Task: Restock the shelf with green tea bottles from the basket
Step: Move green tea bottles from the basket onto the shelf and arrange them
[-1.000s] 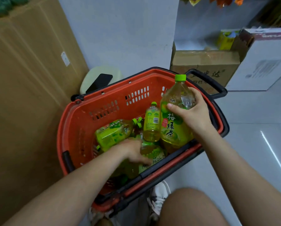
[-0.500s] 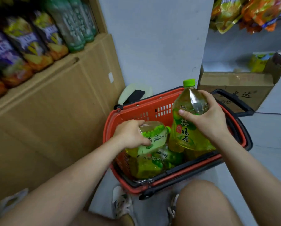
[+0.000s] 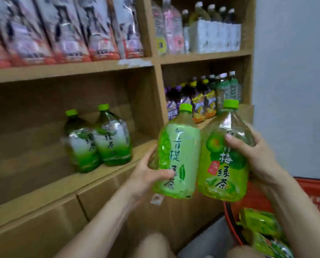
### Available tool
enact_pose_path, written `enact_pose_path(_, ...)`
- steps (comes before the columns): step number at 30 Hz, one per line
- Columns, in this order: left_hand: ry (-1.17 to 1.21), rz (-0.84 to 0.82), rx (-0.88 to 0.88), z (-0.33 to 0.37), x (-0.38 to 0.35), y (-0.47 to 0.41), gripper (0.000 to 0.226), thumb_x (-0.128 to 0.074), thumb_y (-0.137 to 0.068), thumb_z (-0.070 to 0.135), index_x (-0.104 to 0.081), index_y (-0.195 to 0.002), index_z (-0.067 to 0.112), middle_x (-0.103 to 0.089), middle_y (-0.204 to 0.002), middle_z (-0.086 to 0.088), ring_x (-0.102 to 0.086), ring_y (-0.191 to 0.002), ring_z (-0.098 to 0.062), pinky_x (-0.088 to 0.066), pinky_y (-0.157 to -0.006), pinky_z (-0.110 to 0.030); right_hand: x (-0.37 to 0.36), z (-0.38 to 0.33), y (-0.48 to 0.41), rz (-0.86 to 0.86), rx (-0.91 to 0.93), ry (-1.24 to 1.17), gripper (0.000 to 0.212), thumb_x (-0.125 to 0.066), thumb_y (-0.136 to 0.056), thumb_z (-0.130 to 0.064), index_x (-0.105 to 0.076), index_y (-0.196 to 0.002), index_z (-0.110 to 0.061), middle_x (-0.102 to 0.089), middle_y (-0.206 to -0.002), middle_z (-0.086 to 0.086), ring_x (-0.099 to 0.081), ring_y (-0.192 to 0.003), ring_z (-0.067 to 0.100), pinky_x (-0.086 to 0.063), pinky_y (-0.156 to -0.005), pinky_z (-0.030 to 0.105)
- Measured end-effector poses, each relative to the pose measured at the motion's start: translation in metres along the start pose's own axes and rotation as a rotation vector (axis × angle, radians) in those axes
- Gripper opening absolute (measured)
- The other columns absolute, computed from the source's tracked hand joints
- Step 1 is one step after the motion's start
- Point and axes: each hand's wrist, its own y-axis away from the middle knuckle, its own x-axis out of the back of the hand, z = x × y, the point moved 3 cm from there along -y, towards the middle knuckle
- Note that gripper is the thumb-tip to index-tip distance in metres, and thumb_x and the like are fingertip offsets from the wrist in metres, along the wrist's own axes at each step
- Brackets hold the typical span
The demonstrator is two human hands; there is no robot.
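Wooden shelving is filling the left and centre of the frame, and on its mostly bare lower shelf (image 3: 44,175) two green tea bottles (image 3: 97,138) are already standing upright side by side. We are holding two more just right of centre, touching each other: our left hand (image 3: 146,174) is wrapped around the grape tea bottle (image 3: 177,157), our right hand (image 3: 256,155) around the plum tea bottle (image 3: 224,164). More bottles are waiting in the red basket (image 3: 315,194) at lower right, so we judge the restocking barely begun.

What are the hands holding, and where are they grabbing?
Each holds one green tea bottle. The left hand grips the left bottle low on its side; the right hand grips the right bottle around its upper body.
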Motion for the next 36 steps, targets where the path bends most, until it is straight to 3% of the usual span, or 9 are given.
enact_pose_path(3, -0.147, 0.029, -0.014, 0.024, 0.049, 0.044, 0.096, -0.083, -0.037, 0.006, -0.049, -0.126, 0.01, -0.07, -0.112, -0.014, -0.067, -0.103, -0.03, -0.055, -0.088, -0.044, -0.068, -0.016, -0.004, -0.256, 0.042, 0.014, 0.079, -0.091, -0.035, -0.044, -0.065, -0.109, -0.036, -0.074, -0.101, -0.003, -0.071, -0.085, 0.011, -0.057, -0.069, 0.023)
enact_pose_path(6, -0.172, 0.276, -0.093, 0.045, 0.09, 0.088, 0.093, -0.087, -0.038, 0.007, -0.051, -0.124, 0.009, -0.071, -0.11, -0.013, -0.068, -0.1, -0.03, -0.055, -0.085, -0.044, -0.133, -0.018, -0.004, -0.387, 0.052, -0.047, 0.069, -0.091, -0.046, -0.031, -0.064, -0.11, -0.031, -0.075, -0.095, -0.003, -0.071, -0.083, 0.012, -0.057, -0.068, 0.022)
enact_pose_path(12, -0.232, 0.852, -0.221, 0.079, 0.168, 0.129, 0.072, -0.091, -0.049, 0.023, -0.057, -0.113, 0.02, -0.074, -0.1, -0.001, -0.072, -0.087, -0.018, -0.057, -0.078, -0.037, -0.25, 0.006, 0.007, -0.414, 0.167, 0.088, 0.073, -0.087, -0.055, -0.037, -0.054, -0.12, -0.033, -0.068, -0.109, -0.006, -0.065, -0.097, 0.009, -0.052, -0.085, 0.028)
enact_pose_path(17, -0.387, 1.093, -0.211, 0.077, 0.233, 0.133, 0.068, -0.09, -0.057, 0.025, -0.05, -0.112, 0.021, -0.068, -0.103, 0.004, -0.067, -0.089, -0.012, -0.054, -0.078, -0.031, -0.31, 0.04, 0.013, -0.383, 0.186, 0.142, 0.071, -0.085, -0.064, -0.035, -0.049, -0.125, -0.033, -0.056, -0.12, -0.014, -0.052, -0.112, 0.008, -0.043, -0.101, 0.034)
enact_pose_path(20, -0.499, 1.128, -0.126, 0.061, 0.265, 0.122, 0.072, -0.09, -0.054, 0.033, -0.047, -0.11, 0.024, -0.064, -0.107, 0.005, -0.064, -0.094, -0.012, -0.054, -0.082, -0.033, -0.336, 0.054, 0.009, -0.374, 0.212, 0.166, 0.068, -0.083, -0.066, -0.036, -0.045, -0.123, -0.04, -0.049, -0.117, -0.022, -0.045, -0.112, 0.003, -0.037, -0.097, 0.026)
enact_pose_path(25, -0.578, 1.112, 0.023, 0.034, 0.309, 0.093, 0.093, -0.086, -0.045, 0.055, -0.045, -0.119, 0.017, -0.061, -0.117, 0.0, -0.061, -0.104, -0.018, -0.053, -0.09, -0.042, -0.378, 0.077, -0.005, -0.393, 0.22, 0.252, 0.08, -0.077, -0.068, -0.049, -0.036, -0.135, -0.037, -0.048, -0.134, -0.004, -0.045, -0.121, 0.011, -0.04, -0.102, 0.033)
enact_pose_path(28, -0.569, 1.036, 0.073, 0.031, 0.325, 0.074, 0.06, -0.087, -0.057, 0.043, -0.06, -0.106, 0.023, -0.069, -0.104, 0.0, -0.067, -0.09, -0.013, -0.055, -0.085, -0.035, -0.394, 0.087, -0.013, -0.389, 0.251, 0.485, 0.083, -0.062, -0.071, -0.067, -0.024, -0.14, -0.042, -0.034, -0.139, 0.003, -0.035, -0.129, 0.021, -0.033, -0.104, 0.043)
enact_pose_path(32, -0.586, 1.005, 0.004, 0.03, 0.351, 0.04, 0.099, -0.088, -0.043, 0.043, -0.041, -0.128, 0.024, -0.064, -0.116, -0.001, -0.062, -0.104, -0.021, -0.05, -0.094, -0.039, -0.397, 0.092, -0.027, -0.428, 0.323, 0.696, 0.088, -0.047, -0.067, -0.079, -0.021, -0.143, -0.041, -0.027, -0.129, 0.001, -0.027, -0.125, 0.025, -0.032, -0.099, 0.042)
enact_pose_path(36, -0.656, 0.946, 0.016, 0.03, 0.371, 0.009, 0.084, -0.085, -0.054, 0.037, -0.044, -0.125, 0.016, -0.062, -0.121, -0.009, -0.06, -0.109, -0.026, -0.048, -0.094, -0.037, -0.394, 0.088, -0.028, -0.437, 0.342, 0.662, 0.097, -0.046, -0.061, -0.081, -0.025, -0.144, -0.036, -0.036, -0.12, 0.0, -0.044, -0.115, 0.02, -0.046, -0.092, 0.036)
